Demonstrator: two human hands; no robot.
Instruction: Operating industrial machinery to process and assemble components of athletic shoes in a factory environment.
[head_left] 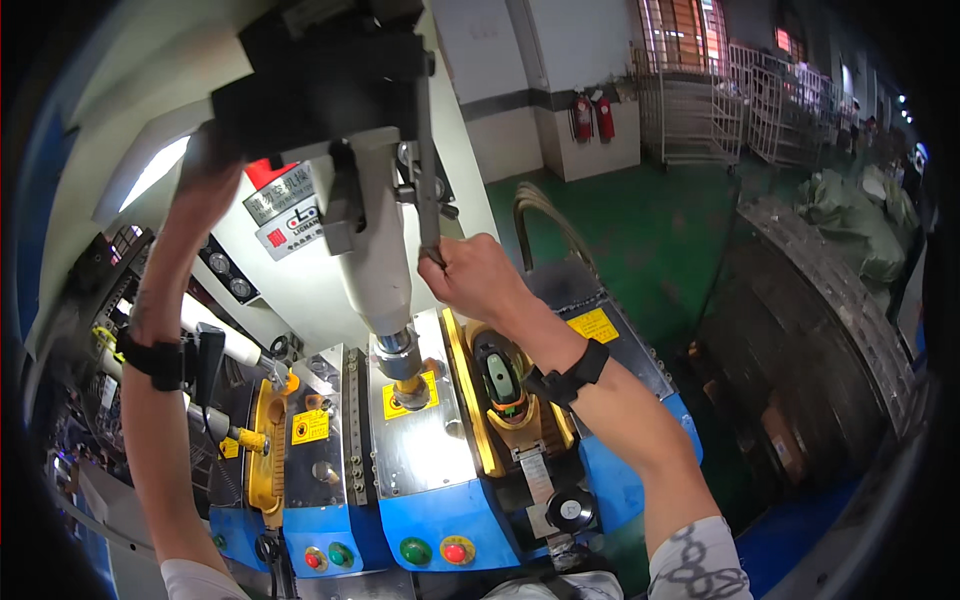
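Gripping thin grey metal lever rod [428, 170] at its lower tip, right hand [478, 277] clenched, beside white press column [375, 270]. Left hand [205, 185] raised against black machine head block [320, 80]; grip there hidden, cannot tell. Below right hand: brass-tipped steel ram [405, 372], yellow warning label [410, 397], green and red round push buttons [436, 551].

L hand [205, 175] fingers hidden behind black block [320, 85]; machine top cut off, grip prob. unclear.
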